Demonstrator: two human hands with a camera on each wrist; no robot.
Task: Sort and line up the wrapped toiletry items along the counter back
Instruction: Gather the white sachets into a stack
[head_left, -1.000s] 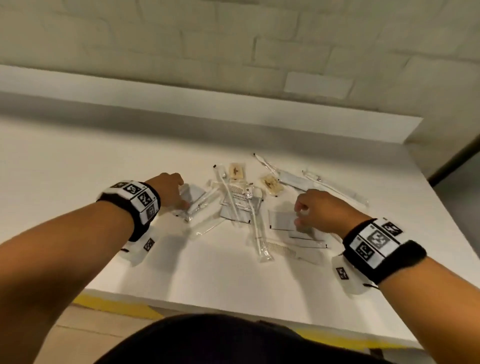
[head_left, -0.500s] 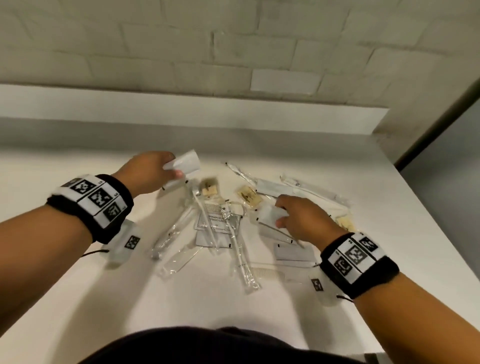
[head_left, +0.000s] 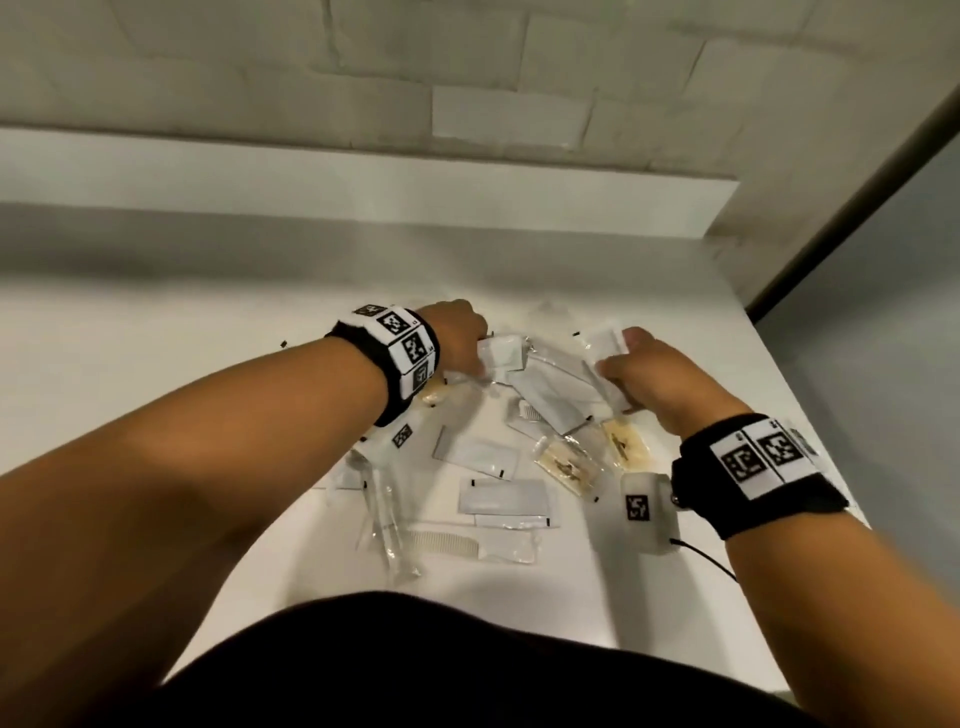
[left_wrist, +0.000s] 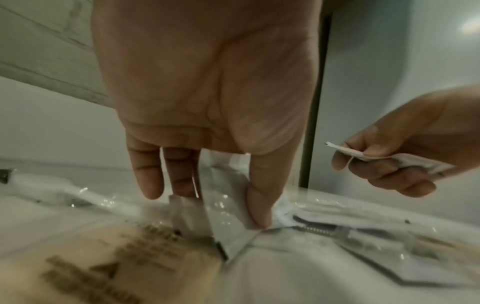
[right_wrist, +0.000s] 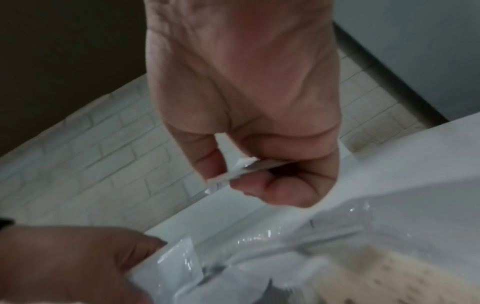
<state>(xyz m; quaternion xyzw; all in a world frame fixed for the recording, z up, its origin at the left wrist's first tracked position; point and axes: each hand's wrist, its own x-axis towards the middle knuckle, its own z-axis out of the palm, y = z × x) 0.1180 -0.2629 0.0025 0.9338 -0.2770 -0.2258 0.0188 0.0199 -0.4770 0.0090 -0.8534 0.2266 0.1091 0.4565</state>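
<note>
A loose pile of wrapped toiletry items lies on the white counter (head_left: 156, 364). At the pile's far left, my left hand (head_left: 475, 358) pinches a small white sachet (head_left: 501, 353). The left wrist view shows thumb and fingers of that hand (left_wrist: 221, 205) closed on the sachet (left_wrist: 228, 222), low over the pile. My right hand (head_left: 615, 369), at the pile's far right, pinches another white sachet (head_left: 605, 340) clear of the counter. In the right wrist view, thumb and forefinger of this hand (right_wrist: 233, 176) clamp its edge (right_wrist: 244, 166).
Nearer me lie flat white sachets (head_left: 478, 457), two tan packets (head_left: 566, 462), a wrapped comb (head_left: 457, 543) and a clear-wrapped toothbrush (head_left: 387, 514). A raised ledge (head_left: 311, 176) runs along the brick wall behind. The counter ends close on the right (head_left: 810, 410).
Each hand has picked a white sachet from the pile. The left hand carried its sachet rightward over the back of the pile; the right hand lifted its own up and back.
</note>
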